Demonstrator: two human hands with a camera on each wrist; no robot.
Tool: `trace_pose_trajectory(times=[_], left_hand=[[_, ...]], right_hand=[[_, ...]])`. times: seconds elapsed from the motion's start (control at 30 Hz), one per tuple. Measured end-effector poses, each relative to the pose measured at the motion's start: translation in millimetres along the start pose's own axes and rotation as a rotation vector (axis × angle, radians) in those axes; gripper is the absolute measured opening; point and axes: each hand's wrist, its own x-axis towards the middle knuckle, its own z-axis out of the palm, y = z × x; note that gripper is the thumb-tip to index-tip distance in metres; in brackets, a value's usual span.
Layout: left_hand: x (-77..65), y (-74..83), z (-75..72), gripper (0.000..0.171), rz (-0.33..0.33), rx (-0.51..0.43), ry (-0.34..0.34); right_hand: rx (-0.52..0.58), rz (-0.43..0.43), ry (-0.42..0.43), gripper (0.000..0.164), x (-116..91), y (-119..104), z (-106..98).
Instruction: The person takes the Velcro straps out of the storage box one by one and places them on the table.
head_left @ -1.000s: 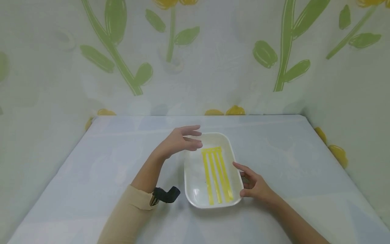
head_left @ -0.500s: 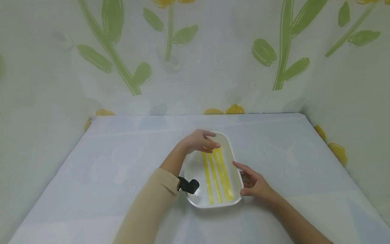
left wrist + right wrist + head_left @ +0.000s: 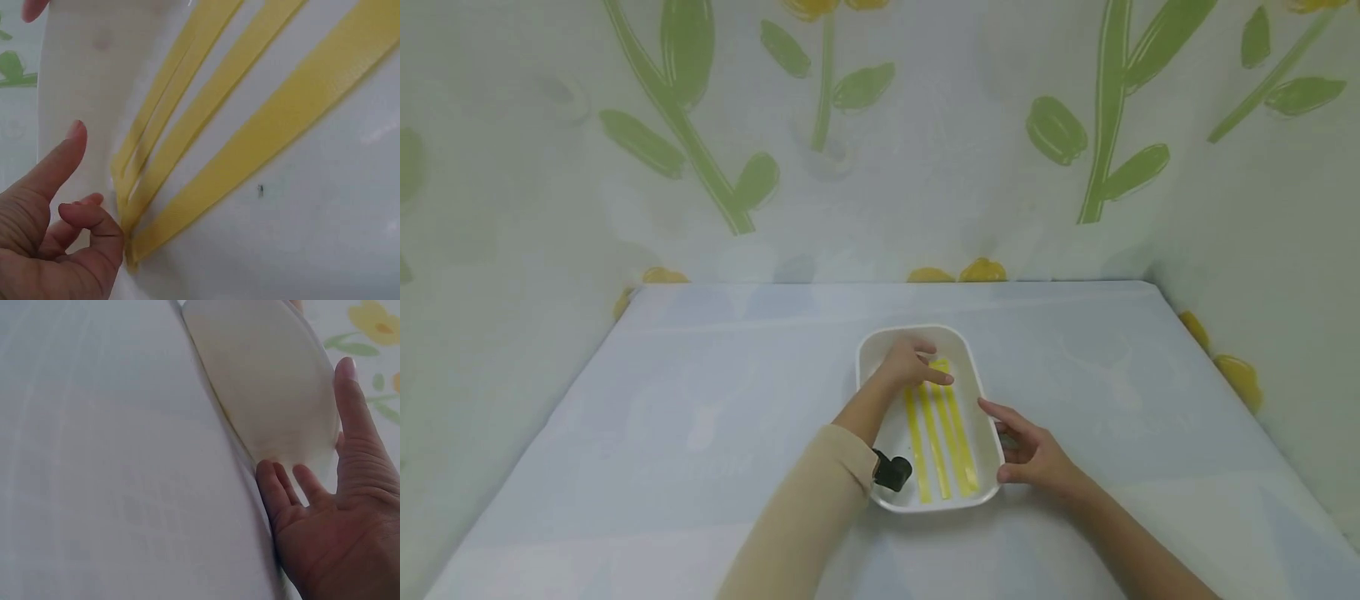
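Observation:
A white rounded rectangular tray (image 3: pixel 891 429) rests on the table, with flat yellow strips (image 3: pixel 961 446) lying along its bottom. In the left wrist view the strips (image 3: pixel 262 140) run together at one end. My left hand (image 3: pixel 912 364) reaches into the far part of the tray; its bent fingers are right at that joined end, while the thumb stands apart. At the tray's right side is my right hand (image 3: pixel 1037 458), holding nothing between its spread fingers. Its fingertips rest against the outer wall, as the right wrist view shows of the hand (image 3: pixel 350 519).
A pale patterned cloth (image 3: pixel 700 417) covers the table around the tray. Behind it rises a wall sheet (image 3: pixel 925 167) printed with green stems and yellow flowers. A black wrist camera (image 3: pixel 892 472) on the left sleeve (image 3: pixel 812 508) overlaps the tray's near left corner.
My left hand has moved from above the tray's left rim rightward and down into the tray, to the strips' far end. The right hand has stayed at the tray's side.

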Motion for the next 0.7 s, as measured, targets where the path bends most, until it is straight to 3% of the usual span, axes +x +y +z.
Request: trace_pose_trajectory(times=[0.4, 0.7], left_hand=[[0.4, -1.6, 10.2, 0.058, 0.075, 0.168, 0.067], [0.6, -0.7, 11.0, 0.051, 0.133, 0.238, 0.053]], right_hand=[[-0.020, -0.007, -0.003, 0.075, 0.9, -2.4, 0.3], [-0.032, 0.015, 0.017, 0.075, -0.1, -3.7, -0.1]])
